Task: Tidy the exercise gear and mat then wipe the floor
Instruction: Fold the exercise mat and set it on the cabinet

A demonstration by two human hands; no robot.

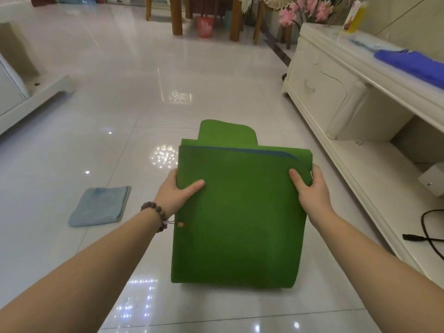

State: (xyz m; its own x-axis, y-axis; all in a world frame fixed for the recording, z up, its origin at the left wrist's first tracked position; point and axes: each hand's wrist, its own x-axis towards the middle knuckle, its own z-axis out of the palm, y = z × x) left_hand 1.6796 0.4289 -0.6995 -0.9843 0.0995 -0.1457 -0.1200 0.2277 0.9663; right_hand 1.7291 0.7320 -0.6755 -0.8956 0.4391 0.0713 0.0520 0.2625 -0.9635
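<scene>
Nearest, the folded green mat (236, 212) hangs at centre, held up off the floor (120, 97). The left hand (179, 192) at 9 o'clock and the right hand (308, 186) at 3 each have their grip pinched on a side edge, likely to keep the folds together. A blue cloth (101, 205) lies at 9 o'clock on glossy tile. A white cabinet (336, 97) stands at 2 o'clock.

Indoor light, moderately bright and warm; pinpoint ceiling-lamp reflections and streaked glare on glossy floor tiles (101, 97); soft shadow under green mat (236, 212); wide-angle bowing at edges; far background soft, cabinet (336, 87) slightly overexposed.
</scene>
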